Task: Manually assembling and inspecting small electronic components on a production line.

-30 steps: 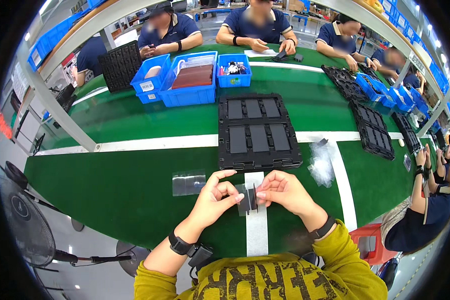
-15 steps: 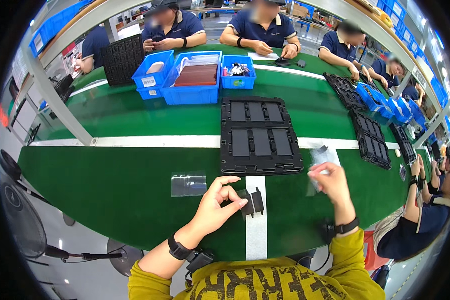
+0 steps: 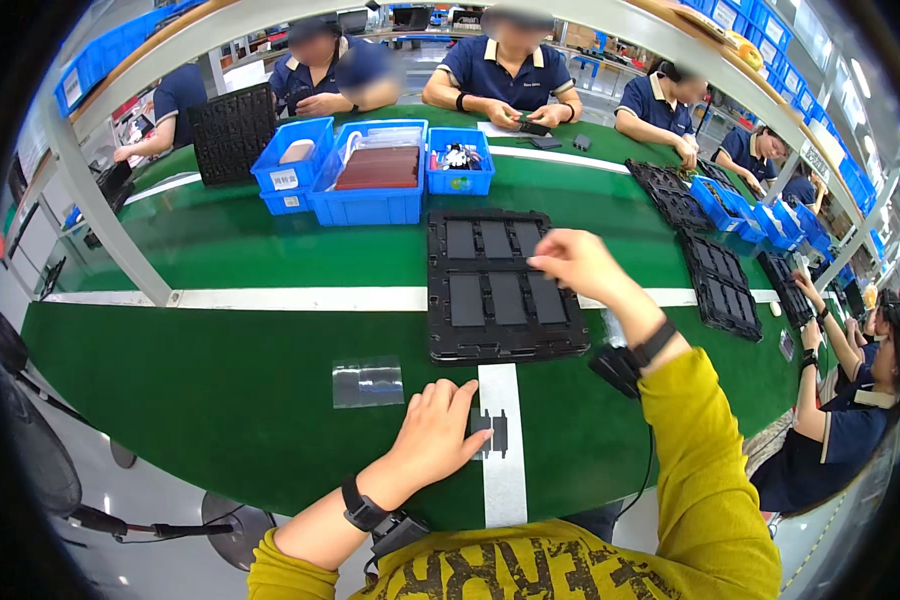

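Observation:
My left hand point(image 3: 432, 432) lies low over the table with its fingers stretched out. Its thumb touches the edge of a small flat black piece point(image 3: 480, 434). Close beside that lies a second black piece point(image 3: 500, 434), on a white strip point(image 3: 505, 490); both have short tabs at their ends. My right hand point(image 3: 582, 268) is over the upper right part of a black moulded tray point(image 3: 505, 343), thumb and fingertips pinched together. Whatever may be between them cannot be made out. Dark flat rectangular panels fill the tray's pockets in two rows.
A clear film piece point(image 3: 368, 383) lies left of my left hand. Clear film point(image 3: 613, 328) shows partly behind my right wrist. Blue bins point(image 3: 368, 208) stand beyond, below a metal frame post point(image 3: 120, 215). More black trays point(image 3: 722, 285) lie to the right. Co-workers sit opposite and at right.
My right hand has gone from the clear film at right up over the tray. My left hand has loosened its pinch on the black piece and straightened its fingers. The view has shifted slightly.

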Demonstrator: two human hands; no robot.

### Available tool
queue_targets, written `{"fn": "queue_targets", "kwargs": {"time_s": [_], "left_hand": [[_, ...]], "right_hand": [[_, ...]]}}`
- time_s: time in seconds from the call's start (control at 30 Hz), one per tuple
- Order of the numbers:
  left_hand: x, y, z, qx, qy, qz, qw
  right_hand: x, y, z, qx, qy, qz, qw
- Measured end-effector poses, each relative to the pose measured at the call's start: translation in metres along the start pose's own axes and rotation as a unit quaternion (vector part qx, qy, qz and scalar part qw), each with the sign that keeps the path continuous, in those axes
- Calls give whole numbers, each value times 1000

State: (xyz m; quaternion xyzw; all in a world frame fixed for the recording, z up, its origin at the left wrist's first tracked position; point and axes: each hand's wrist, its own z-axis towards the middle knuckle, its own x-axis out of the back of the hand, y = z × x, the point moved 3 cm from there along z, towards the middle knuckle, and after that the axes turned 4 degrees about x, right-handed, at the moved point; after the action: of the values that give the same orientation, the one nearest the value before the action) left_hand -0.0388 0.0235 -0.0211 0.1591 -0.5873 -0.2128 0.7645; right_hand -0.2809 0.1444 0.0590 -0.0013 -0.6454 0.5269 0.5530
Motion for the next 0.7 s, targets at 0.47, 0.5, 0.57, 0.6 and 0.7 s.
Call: {"fn": "queue_targets", "kwargs": {"time_s": [0.47, 0.5, 0.57, 0.6, 0.7], "left_hand": [[-7, -2, -4, 27, -3, -22, 999], [-7, -1, -4, 26, -3, -23, 999], [-7, -1, -3, 24, 1, -21, 1000], [-7, 0, -2, 18, 1, -15, 1000], [-7, 1, 1, 13, 0, -17, 1000]], "right_hand": [[-82, -32, 76, 371, -153, -500, 768], [-79, -29, 78, 352, -109, -514, 775], [-72, -24, 85, 275, -58, -524, 804], [-72, -16, 88, 274, -58, -526, 803], [-58, -27, 85, -57, -101, -126, 985]]}}
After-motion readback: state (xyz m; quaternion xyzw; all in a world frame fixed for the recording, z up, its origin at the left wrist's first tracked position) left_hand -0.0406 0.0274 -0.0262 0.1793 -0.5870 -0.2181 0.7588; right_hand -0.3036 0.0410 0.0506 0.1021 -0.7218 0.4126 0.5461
